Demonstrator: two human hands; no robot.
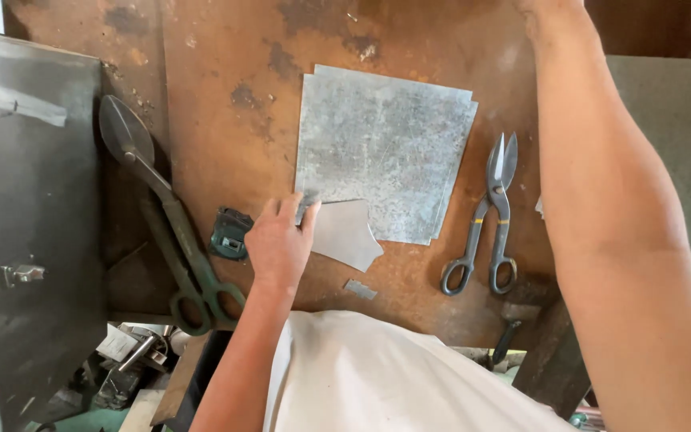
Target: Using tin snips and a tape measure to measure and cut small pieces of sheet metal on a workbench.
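The left hand (279,244) rests on the rusty worktop (217,144) with its fingertips (307,214) pressed on the edge of a small curved offcut of sheet metal (345,232). It is a flat pinch-and-press rather than a closed fist, the thumb side hidden under the palm, so I cannot tell whether the piece is truly lifted or only pinned. The offcut lies at the near left corner of the stack of galvanised sheets (381,152), overlapping its near edge.

To do this well, I judge the fingers should stay on the flat face and off the cut rim, which looks sharp and ragged. Sliding the piece toward the near edge of the worktop before picking it up would give the thumb room to get under it, and it would spare the stack from shifting.

The right arm (609,208) reaches far across the bench on the right; its hand lies beyond the top of the frame, so its grip cannot be told.

Just right of the stack lie grey tin snips (493,216), blades pointing far and handles near. On the left, large green-handled shears (165,216) lie along the bench edge, with a small dark green object (229,232) between them and the left hand. A tiny metal sliver (360,289) sits near the offcut, and a grey metal cabinet (25,216) stands at far left.
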